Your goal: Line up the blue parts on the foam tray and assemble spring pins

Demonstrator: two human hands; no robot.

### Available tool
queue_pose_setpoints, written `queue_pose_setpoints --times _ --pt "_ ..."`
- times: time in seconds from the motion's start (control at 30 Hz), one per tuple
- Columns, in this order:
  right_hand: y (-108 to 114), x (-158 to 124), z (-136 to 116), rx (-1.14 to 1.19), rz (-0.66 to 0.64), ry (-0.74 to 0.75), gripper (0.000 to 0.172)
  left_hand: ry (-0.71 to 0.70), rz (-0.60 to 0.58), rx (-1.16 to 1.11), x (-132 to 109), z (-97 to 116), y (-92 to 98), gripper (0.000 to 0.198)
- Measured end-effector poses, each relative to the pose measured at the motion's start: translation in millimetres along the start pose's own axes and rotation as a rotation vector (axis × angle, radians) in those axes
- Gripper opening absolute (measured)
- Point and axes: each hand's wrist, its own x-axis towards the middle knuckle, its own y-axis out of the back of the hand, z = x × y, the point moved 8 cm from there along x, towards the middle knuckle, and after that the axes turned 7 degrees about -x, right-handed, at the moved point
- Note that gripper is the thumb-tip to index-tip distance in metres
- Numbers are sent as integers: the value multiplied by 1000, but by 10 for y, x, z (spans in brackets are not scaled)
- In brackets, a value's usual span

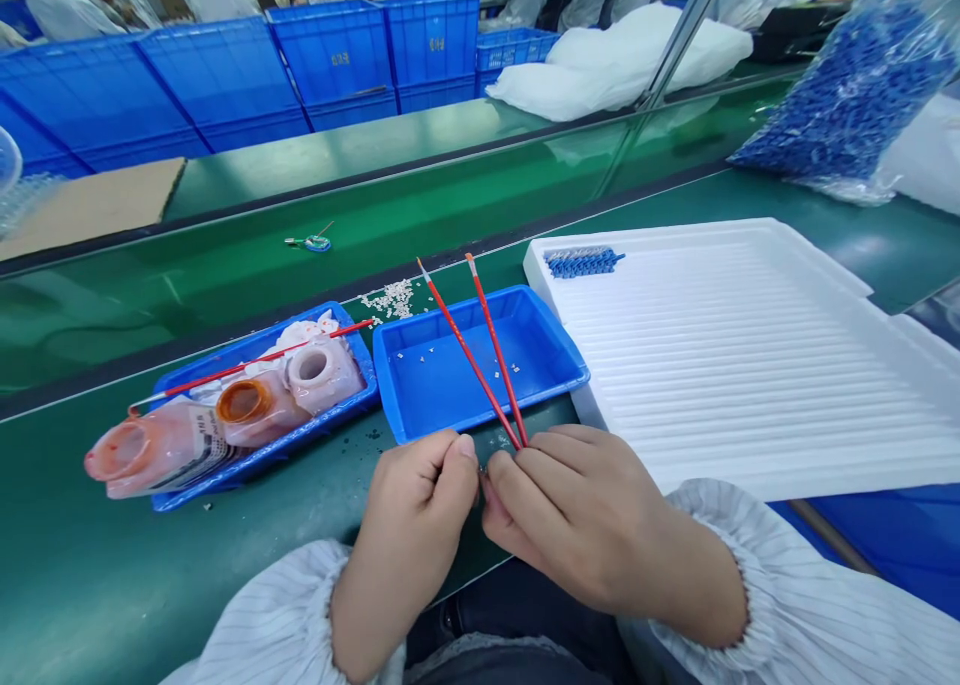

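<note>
Both hands are close together at the near edge of the bench. My left hand (421, 515) is closed, thumb against the curled forefinger; whatever it pinches is too small to make out. My right hand (577, 510) is closed around the lower ends of two red brushes (480, 365), whose tips point up and away, crossing near the fingers. Just beyond the hands lies a blue tray (450, 420) with a few tiny pale pieces in it. A dark speck shows between the fingertips, its shape unclear.
At left, a blue tray (367, 365) holds stained bottles (322, 375), with a red brush (247, 365) across it. Small white pieces (397, 298) lie behind. A ribbed white foam tray (750, 365) at right carries blue parts (581, 262). Blue bins (330, 60) and people stand beyond.
</note>
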Motion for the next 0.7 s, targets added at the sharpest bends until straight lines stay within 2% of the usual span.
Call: queue_pose_setpoints --times 0.13,0.27,0.4,0.57,0.7 --pt "5 16 5 25 32 -86 39 -41 189 -36 -93 -17 85 37" --pt "30 39 -20 58 80 -148 39 -129 304 -89 -185 16 157 37" --pt "26 55 -24 75 119 -201 41 -137 368 -179 -252 -26 147 39" --pt "64 69 -55 87 164 -230 44 45 399 -535 -295 -192 50 40" --pt "103 76 -68 97 174 -249 42 29 376 -569 -322 -138 39 39"
